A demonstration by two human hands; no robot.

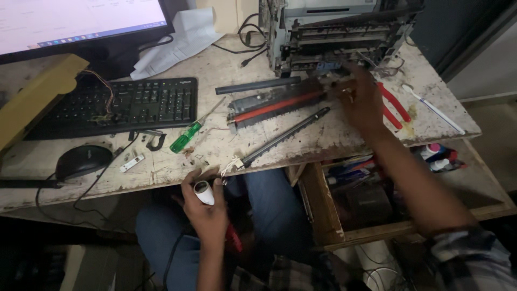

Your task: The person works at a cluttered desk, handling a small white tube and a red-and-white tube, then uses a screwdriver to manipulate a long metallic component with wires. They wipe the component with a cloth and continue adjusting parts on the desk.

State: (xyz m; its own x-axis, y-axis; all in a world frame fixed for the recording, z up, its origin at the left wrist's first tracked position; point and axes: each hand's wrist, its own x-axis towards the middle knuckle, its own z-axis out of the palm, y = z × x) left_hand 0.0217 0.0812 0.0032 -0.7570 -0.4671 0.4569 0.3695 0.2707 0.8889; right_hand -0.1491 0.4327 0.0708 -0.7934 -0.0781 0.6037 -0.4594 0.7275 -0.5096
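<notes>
My left hand (207, 207) is low in front of the desk edge, closed around a small white cylindrical piece (204, 192). My right hand (360, 97) reaches across the worn desk and rests on the right end of a black printer assembly with a red roller (274, 106). It is blurred, so its grip is unclear. A long black rod (285, 137) lies in front of the assembly, and a black bar (257, 85) behind it. An opened printer (339, 32) stands at the back of the desk.
A green-handled screwdriver (186, 137), black keyboard (124, 105), mouse (83, 160) and monitor (81, 21) are on the left. Red-handled pliers (396, 102) and a white brush (433, 108) lie on the right. An open drawer (377, 194) with clutter sits below the desk.
</notes>
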